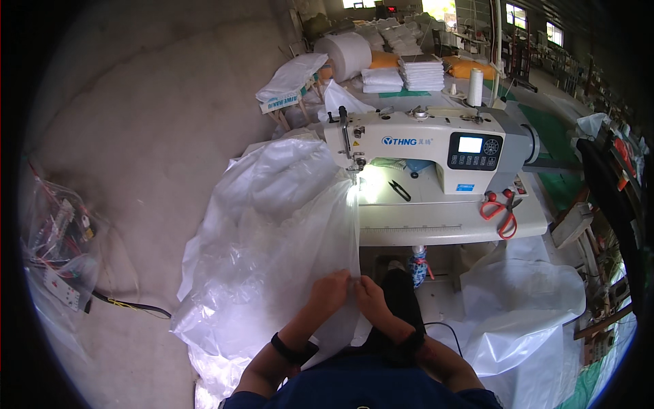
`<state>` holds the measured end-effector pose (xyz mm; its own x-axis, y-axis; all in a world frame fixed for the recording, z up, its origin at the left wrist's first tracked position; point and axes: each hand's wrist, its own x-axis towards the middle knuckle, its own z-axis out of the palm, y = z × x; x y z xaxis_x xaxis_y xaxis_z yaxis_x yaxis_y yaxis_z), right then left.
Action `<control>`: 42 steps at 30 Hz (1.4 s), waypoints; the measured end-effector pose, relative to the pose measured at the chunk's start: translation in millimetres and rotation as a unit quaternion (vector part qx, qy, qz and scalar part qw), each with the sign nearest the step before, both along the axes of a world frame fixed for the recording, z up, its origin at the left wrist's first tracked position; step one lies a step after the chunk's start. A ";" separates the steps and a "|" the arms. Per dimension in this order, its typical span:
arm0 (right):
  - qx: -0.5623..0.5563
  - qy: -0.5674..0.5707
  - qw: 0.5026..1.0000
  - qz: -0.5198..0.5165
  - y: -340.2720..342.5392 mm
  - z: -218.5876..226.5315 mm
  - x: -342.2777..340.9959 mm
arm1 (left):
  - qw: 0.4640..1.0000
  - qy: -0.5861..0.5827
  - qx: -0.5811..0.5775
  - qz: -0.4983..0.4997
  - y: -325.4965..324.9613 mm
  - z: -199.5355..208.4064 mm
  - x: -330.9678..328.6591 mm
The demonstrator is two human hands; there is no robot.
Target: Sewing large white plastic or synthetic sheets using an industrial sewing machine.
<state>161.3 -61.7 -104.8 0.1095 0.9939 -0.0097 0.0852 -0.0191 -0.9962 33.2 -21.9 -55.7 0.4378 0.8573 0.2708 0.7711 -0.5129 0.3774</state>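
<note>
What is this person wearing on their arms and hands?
Both hands are bare, with no gloves. The left hand has a black band around the wrist. The right hand also has a dark band at the wrist. The forearms are uncovered; dark blue clothing shows below.

Red-handled scissors (502, 211) and black thread snips (399, 190) lie on the sewing table (443, 221). White thread cone (475, 87) behind. Folded white stacks (420, 73) and a big roll (347, 54) further back.

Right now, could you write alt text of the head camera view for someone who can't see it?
Seen from above, a person's left hand and right hand pinch the edge of a large clear plastic sheet that runs up to the needle of a white sewing machine. Red-handled scissors and black thread snips lie on the machine table.
</note>
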 end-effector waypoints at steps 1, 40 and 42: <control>-0.008 0.012 1.000 -0.010 0.6 0.5 0.6 | 1.000 -0.001 0.000 -0.001 -2.1 -0.2 -0.5; 0.078 -0.238 0.968 -0.022 77.5 17.6 -7.5 | 0.979 -0.014 0.191 -0.064 -23.3 -7.3 -18.4; 0.085 -0.251 0.964 -0.015 84.8 16.8 -3.8 | 0.980 -0.006 0.187 -0.069 -14.0 -4.2 -14.5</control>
